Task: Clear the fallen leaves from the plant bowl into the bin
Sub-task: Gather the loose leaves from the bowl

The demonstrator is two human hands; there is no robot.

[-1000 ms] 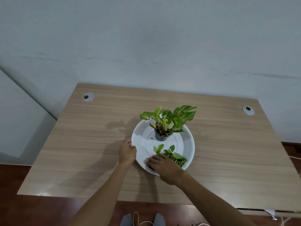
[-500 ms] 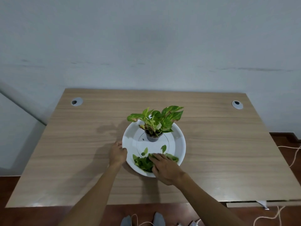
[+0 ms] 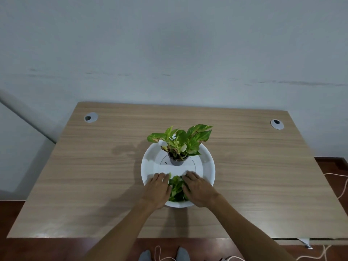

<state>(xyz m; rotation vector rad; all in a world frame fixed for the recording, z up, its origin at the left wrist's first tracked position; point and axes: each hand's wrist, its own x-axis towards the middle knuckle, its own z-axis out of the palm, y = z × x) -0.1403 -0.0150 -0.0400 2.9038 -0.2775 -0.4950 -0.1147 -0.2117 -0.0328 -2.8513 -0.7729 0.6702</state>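
Observation:
A white plant bowl (image 3: 209, 161) sits mid-table with a small dark pot (image 3: 177, 162) at its centre holding a green and yellow plant (image 3: 181, 140). The fallen leaves (image 3: 177, 187) lie heaped at the bowl's near side. My left hand (image 3: 157, 191) rests palm down against the heap's left side. My right hand (image 3: 197, 189) lies flat against its right side, fingers partly over the leaves. Neither hand has lifted anything. No bin is in view.
The bowl stands on a wooden table (image 3: 94, 176) against a pale wall. Two grey cable holes (image 3: 91, 117) (image 3: 277, 124) sit in the far corners. White cords (image 3: 339, 185) trail on the red-brown floor at right. My socked feet (image 3: 145, 255) show below the near edge.
My left hand left the bowl's outer rim and came inside, onto the leaves. The right hand swept the leaves toward the near middle, so the heap now lies between both hands.

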